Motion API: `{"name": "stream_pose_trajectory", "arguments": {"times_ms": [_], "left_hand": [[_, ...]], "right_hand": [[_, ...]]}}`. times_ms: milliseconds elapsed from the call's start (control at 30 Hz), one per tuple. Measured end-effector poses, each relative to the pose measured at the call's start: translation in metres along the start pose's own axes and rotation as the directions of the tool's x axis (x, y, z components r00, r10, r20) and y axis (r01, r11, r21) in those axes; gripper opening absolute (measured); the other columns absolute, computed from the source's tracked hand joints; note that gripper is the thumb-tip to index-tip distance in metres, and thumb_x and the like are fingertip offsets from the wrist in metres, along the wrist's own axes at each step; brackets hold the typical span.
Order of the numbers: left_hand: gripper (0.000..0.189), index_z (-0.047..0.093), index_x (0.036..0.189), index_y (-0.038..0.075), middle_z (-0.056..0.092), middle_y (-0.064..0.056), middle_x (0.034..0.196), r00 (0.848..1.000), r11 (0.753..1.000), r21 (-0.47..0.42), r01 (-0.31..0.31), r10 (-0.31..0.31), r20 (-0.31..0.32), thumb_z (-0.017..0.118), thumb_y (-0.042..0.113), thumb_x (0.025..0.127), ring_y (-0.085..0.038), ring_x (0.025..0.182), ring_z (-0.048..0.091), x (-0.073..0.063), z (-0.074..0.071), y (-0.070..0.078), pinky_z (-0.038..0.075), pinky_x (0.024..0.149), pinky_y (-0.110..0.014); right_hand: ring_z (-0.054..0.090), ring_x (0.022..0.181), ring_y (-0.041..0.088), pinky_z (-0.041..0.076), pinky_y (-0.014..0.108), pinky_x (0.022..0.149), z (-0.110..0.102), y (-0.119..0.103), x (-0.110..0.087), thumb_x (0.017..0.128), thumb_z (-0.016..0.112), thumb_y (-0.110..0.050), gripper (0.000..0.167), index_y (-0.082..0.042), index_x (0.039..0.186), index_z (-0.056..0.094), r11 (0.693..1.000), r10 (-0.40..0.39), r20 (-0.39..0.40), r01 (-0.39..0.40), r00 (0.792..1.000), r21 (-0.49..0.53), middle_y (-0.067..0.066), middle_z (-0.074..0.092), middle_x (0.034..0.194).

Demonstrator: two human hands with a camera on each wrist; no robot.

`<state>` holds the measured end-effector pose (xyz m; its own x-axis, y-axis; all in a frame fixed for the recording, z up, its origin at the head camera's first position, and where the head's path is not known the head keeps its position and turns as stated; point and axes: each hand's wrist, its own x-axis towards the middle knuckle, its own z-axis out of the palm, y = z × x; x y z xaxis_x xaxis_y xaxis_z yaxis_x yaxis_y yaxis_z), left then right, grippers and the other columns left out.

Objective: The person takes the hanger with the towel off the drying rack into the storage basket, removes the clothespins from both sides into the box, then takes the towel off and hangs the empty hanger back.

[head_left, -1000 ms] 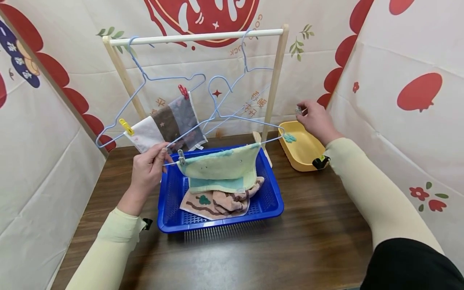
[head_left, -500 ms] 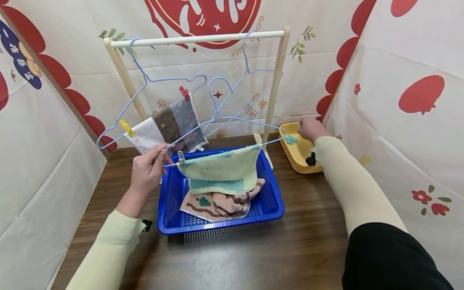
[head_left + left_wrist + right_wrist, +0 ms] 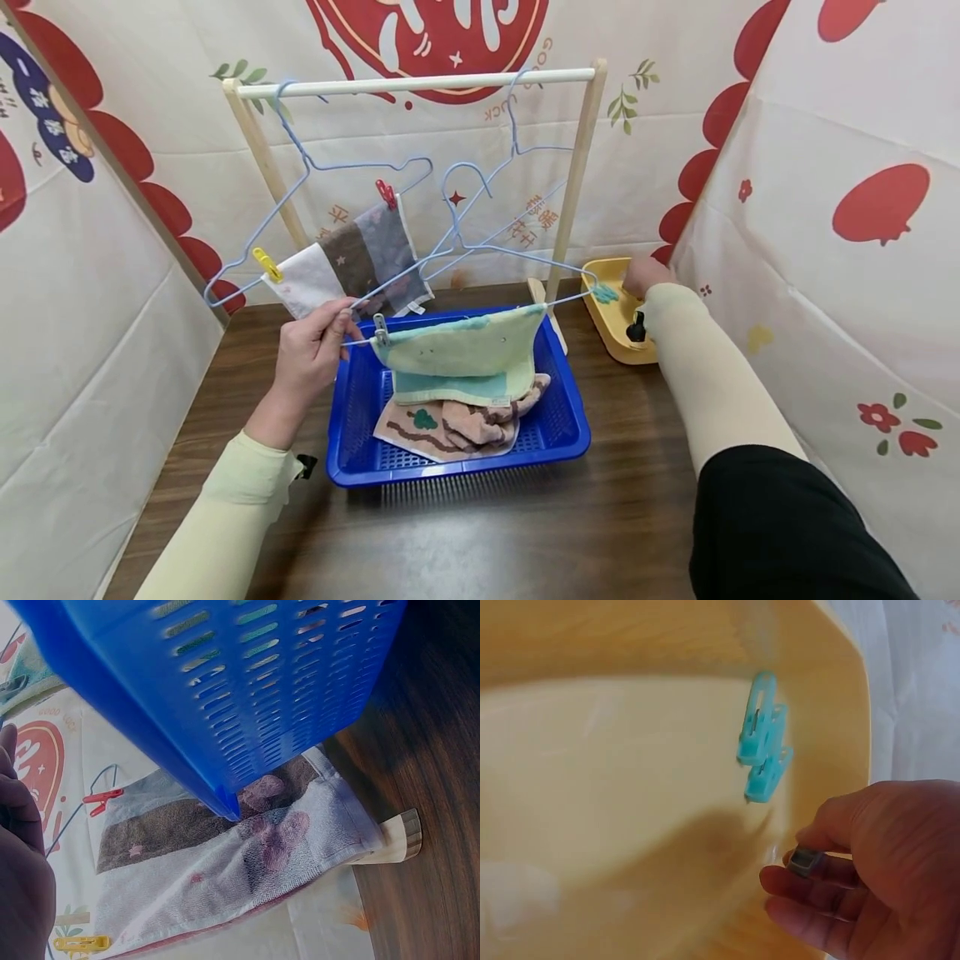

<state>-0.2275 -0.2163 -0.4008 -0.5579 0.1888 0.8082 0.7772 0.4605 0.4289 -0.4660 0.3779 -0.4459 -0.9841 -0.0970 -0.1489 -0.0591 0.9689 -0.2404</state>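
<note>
My left hand [image 3: 307, 346] pinches the lower left corner of a blue wire hanger [image 3: 491, 245] over the basket. A yellow-green towel [image 3: 465, 346] is draped over the hanger's bottom bar, and a grey clothespin [image 3: 381, 330] grips its left end. My right hand [image 3: 900, 862] is down at the right end of a yellow tray [image 3: 622, 354]. It pinches a small grey clothespin [image 3: 805, 861] between thumb and fingers. Close by, several teal clothespins [image 3: 757, 724] lie against the tray's end. In the head view the right fingers are hidden behind the wrist.
A blue basket [image 3: 457, 472] holds a crumpled brown-patterned towel [image 3: 420, 425]. Behind it stands a wooden rack [image 3: 420, 84] with hangers on its bar. A striped towel [image 3: 360, 254] hangs there by a yellow clothespin [image 3: 267, 264] and a red clothespin [image 3: 386, 194]. Cloth walls surround the table.
From above the tray, my right hand has lowered into it with the grey clothespin. My left hand and the hanger have stayed nearly in place.
</note>
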Motion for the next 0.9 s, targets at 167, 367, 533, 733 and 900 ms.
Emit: {"name": "stream_pose_trajectory", "arguments": {"times_ms": [167,367,533,733,900], "left_hand": [[0.031,0.076,0.126,-0.004,0.075,-0.01,0.079,1.0,1.0,0.012,-0.008,0.008,-0.004,0.063,-0.018,0.102,-0.015,0.053,0.062,0.001,0.0,0.0,0.052,0.059,-0.011],[0.03,0.076,0.126,-0.004,0.075,-0.01,0.078,1.0,1.0,0.017,-0.009,0.009,-0.007,0.063,-0.018,0.102,-0.015,0.052,0.062,0.001,0.0,-0.001,0.052,0.058,-0.011],[0.03,0.076,0.126,-0.004,0.075,-0.011,0.078,1.0,1.0,0.025,-0.006,0.006,0.001,0.063,-0.017,0.102,-0.015,0.052,0.062,0.001,0.0,-0.002,0.053,0.058,-0.012],[0.03,0.076,0.128,-0.002,0.075,-0.011,0.078,1.0,1.0,0.023,-0.005,0.005,0.001,0.061,-0.015,0.105,-0.014,0.052,0.062,0.001,0.0,-0.003,0.052,0.057,-0.012],[0.027,0.076,0.127,-0.002,0.075,-0.011,0.078,1.0,1.0,0.015,-0.014,0.014,-0.008,0.061,-0.012,0.107,-0.015,0.052,0.061,0.001,0.001,-0.004,0.052,0.058,-0.011]], "right_hand": [[0.053,0.082,0.036,0.047,0.047,0.074,0.009,0.006,0.009,0.094,0.057,-0.003,0.022,-0.003,0.073,0.059,1.0,0.0,0.01,0.001,1.0,-0.022,0.022,0.062,0.088],[0.055,0.083,0.035,0.051,0.049,0.078,0.021,0.011,0.03,0.094,0.061,-0.005,0.019,-0.001,0.075,0.063,0.999,0.03,-0.008,-0.03,1.0,-0.015,0.023,0.064,0.091],[0.057,0.083,0.036,0.053,0.048,0.078,0.026,0.021,0.042,0.09,0.066,-0.009,0.016,0.0,0.077,0.065,0.999,0.038,0.0,-0.038,0.999,0.015,0.021,0.065,0.089],[0.056,0.083,0.037,0.053,0.05,0.08,0.015,0.006,0.027,0.089,0.067,-0.008,0.015,0.001,0.077,0.063,0.998,0.051,0.024,-0.052,0.998,0.028,0.02,0.063,0.086],[0.058,0.078,0.034,0.052,0.046,0.076,0.007,-0.002,0.015,0.092,0.068,-0.009,0.02,-0.001,0.073,0.063,0.999,0.015,0.007,-0.015,1.0,0.035,0.014,0.062,0.075]]}}
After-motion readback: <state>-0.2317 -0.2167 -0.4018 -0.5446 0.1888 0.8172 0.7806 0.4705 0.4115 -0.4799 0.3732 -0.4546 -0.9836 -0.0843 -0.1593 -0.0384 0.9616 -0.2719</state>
